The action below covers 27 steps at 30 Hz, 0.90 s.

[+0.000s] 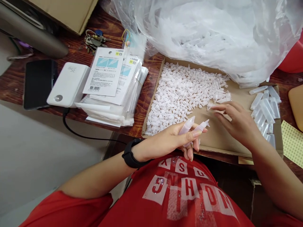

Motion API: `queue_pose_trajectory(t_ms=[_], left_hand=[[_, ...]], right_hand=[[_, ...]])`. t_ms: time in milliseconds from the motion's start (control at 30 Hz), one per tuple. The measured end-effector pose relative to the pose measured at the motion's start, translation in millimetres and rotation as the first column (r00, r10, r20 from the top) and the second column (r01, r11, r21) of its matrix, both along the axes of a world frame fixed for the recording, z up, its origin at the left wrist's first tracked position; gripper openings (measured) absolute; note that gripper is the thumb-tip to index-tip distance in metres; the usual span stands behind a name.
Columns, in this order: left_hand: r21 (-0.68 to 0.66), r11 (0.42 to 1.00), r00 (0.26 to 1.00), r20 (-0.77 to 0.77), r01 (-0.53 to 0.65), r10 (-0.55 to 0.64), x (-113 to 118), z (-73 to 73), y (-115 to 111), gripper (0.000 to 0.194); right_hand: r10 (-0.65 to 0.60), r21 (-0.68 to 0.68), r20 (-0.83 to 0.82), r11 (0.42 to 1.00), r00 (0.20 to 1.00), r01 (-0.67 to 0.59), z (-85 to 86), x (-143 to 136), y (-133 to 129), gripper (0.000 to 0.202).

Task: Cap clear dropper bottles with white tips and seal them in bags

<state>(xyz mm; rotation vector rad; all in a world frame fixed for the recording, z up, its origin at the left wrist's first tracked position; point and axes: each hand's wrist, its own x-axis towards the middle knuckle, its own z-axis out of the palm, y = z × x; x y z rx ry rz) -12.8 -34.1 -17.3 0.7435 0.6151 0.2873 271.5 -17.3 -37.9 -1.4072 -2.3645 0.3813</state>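
Observation:
My left hand [183,135], with a black band on the wrist, is closed around two small translucent squeeze bottles [187,126] with pointed nozzles, tips up. It is over the near edge of a shallow cardboard tray [213,145]. A heap of small white nozzle tips [177,91] fills the tray's left and middle. My right hand [239,124] reaches in over the tray, its fingers stretched and apart. The index fingertip is at a small clear funnel-like piece [209,105] beside the heap. Whether it touches the piece is hard to tell.
Several translucent empty-looking tubes [266,110] lie at the tray's right end. A large clear plastic bag [213,34] bulges over the back edge. Left of the tray are stacked printed packets [104,72], a white power bank [68,85], a black phone [39,83] and keys [94,41].

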Motion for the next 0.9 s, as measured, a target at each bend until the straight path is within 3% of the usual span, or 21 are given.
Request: queue_pose_trajectory(t_ms=[233,367,500,600,800,900], left_hand=[[0.013,0.998,0.998,0.022,0.059,-0.06,3,4.5,0,0.052],[0.076,0.996,0.997,-0.063,0.055,-0.05,-1,10.0,1,0.051],[0.258,0.961,0.958,-0.286,0.098,-0.021,-4,16.6,2,0.042],[0.349,0.926,0.927,-0.375,0.146,-0.005,-3,17.3,0,0.041],[0.609,0.782,0.963,-0.267,0.131,0.047,0,13.9,-5,0.031],[0.778,0.615,0.971,-0.224,0.127,0.083,-4,10.6,-9,0.03]], right_hand=[[-0.018,0.012,0.133,1.0,0.991,0.016,-7.3,-6,14,0.029],[-0.1,-0.099,-0.075,0.991,0.992,0.092,15.1,-4,-7,0.032],[-0.046,-0.182,-0.263,0.983,0.964,-0.002,43.8,-4,-35,0.026],[-0.01,-0.164,-0.326,0.985,0.945,-0.046,54.6,-8,-52,0.037],[0.079,-0.09,-0.372,0.989,0.925,-0.121,53.3,-23,-72,0.058],[0.056,-0.043,-0.317,0.996,0.947,-0.074,49.6,-29,-77,0.055]])
